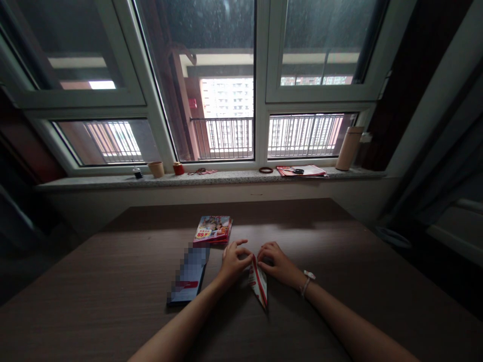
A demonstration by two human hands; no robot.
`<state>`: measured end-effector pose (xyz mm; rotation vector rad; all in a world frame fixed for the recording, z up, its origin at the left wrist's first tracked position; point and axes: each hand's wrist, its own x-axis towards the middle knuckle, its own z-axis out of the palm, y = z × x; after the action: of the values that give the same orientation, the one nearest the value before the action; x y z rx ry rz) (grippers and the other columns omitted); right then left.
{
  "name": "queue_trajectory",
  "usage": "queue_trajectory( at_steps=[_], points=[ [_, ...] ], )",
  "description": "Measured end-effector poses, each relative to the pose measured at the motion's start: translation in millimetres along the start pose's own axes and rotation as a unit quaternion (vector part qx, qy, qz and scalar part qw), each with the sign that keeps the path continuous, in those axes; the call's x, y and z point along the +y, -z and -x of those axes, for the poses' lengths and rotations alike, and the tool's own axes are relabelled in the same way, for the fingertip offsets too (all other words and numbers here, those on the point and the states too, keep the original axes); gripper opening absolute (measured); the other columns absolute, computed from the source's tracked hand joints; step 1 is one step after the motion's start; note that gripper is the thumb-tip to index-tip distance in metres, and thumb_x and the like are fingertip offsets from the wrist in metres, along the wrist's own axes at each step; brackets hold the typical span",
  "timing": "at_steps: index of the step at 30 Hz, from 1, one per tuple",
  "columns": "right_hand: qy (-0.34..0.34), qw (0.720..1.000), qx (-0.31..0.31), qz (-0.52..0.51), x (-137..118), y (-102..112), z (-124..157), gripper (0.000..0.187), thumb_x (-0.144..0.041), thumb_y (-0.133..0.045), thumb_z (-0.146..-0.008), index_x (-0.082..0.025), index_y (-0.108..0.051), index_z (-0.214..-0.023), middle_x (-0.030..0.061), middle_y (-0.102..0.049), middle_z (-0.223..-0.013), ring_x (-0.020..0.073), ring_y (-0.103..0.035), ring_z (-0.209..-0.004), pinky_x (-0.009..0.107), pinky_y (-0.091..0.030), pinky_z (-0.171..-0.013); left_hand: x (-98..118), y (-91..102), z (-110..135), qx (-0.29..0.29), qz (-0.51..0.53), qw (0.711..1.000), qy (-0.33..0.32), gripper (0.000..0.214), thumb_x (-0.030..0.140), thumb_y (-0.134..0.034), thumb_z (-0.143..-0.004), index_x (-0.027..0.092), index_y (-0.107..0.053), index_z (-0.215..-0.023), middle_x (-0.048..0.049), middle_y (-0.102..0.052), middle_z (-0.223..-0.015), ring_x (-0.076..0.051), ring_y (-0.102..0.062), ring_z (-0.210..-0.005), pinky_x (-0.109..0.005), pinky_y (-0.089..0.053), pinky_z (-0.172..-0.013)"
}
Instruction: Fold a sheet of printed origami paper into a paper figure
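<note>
A folded piece of printed paper (258,285), white with red stripes, stands over the dark table with its narrow point toward me. My left hand (237,259) pinches its far end from the left, thumb and index finger together. On the right side of the same end, my right hand (276,262) has its curled fingers closed on the paper's edge. A bracelet (306,282) circles my right wrist. Left of my left forearm lies a phone (188,276), its screen partly pixelated. Beyond the phone is a stack of colourful printed leaflets (213,229).
The brown table (94,281) reaches toward a stone windowsill (234,177). Along the sill stand a paper cup (156,169), a small red pot (178,168), a dark ring (266,170), scissors (297,171) on papers, and a tall flask (349,148).
</note>
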<state>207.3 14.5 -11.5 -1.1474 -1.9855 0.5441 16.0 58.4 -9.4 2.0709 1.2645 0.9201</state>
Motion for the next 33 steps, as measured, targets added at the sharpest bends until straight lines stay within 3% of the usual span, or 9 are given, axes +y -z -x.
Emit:
queue_trajectory(
  at_steps=[7,19,27,33],
  points=[
    [0.001,1.0,0.002,0.008,0.8,-0.7,0.0,0.003,-0.019,-0.063,-0.081,-0.022,-0.064,-0.082,0.0024,-0.061,-0.089,0.0201,-0.049,-0.099,0.033,-0.04,-0.09,0.2,1.6,-1.5,-0.005,0.019,1.0,0.005,0.013,0.033,-0.067,-0.076,0.024,-0.075,-0.072,-0.0058,-0.063,-0.122,-0.027,-0.053,-0.119,-0.042,-0.036,-0.105],
    [-0.001,1.0,-0.002,0.012,-2.2,-0.2,-0.4,0.001,-0.021,-0.064,-0.082,-0.022,-0.064,-0.081,0.0025,-0.061,-0.089,0.0201,-0.048,-0.099,0.034,-0.04,-0.09,0.2,-0.2,-0.7,0.017,0.028,0.999,0.014,0.008,0.023,-0.067,-0.073,0.022,-0.072,-0.067,-0.0059,-0.061,-0.124,-0.024,-0.052,-0.119,-0.041,-0.035,-0.107],
    [0.005,1.0,0.008,0.005,-1.7,-0.5,-0.2,0.003,-0.02,-0.064,-0.081,-0.022,-0.063,-0.079,0.0025,-0.06,-0.089,0.0201,-0.048,-0.1,0.034,-0.04,-0.09,-1.4,0.3,-1.5,0.019,0.044,0.999,-0.002,0.01,0.033,-0.072,-0.072,0.024,-0.075,-0.069,-0.006,-0.062,-0.122,-0.026,-0.054,-0.117,-0.042,-0.038,-0.104],
    [-0.006,1.0,0.002,-0.011,1.2,-0.4,-1.1,0.008,-0.03,-0.065,-0.083,-0.023,-0.067,-0.082,0.0035,-0.062,-0.092,0.0204,-0.049,-0.101,0.035,-0.04,-0.093,-4.2,-1.2,-1.8,0.023,0.057,0.998,-0.012,0.015,0.036,-0.072,-0.073,0.023,-0.075,-0.069,-0.007,-0.061,-0.123,-0.026,-0.054,-0.117,-0.04,-0.04,-0.103]
  ],
)
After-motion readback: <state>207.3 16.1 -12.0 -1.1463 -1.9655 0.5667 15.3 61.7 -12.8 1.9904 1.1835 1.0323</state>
